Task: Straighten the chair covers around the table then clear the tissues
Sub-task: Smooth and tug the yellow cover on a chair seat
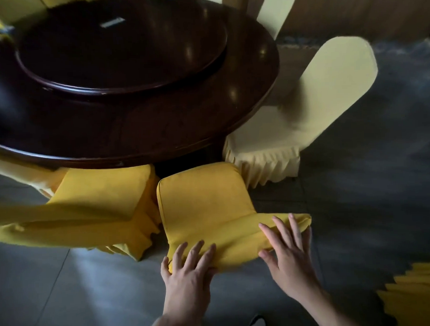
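A chair in a deep yellow cover [203, 199] stands directly below me, its seat tucked toward the round dark table [139, 131]. My left hand [188, 271] lies on the left end of the backrest top, fingers straight, thumb at the edge. My right hand [289, 250] lies flat on the right end with fingers spread. Small white items, maybe tissues [111, 22], lie on the turntable at the far side; they are blurred.
Another deep yellow covered chair [93, 206] stands close on the left. A pale yellow covered chair [305, 125] stands at the right. More pale chair backs [277, 9] ring the far side. A yellow pleated skirt [413, 295] shows at lower right. Grey tiled floor surrounds everything.
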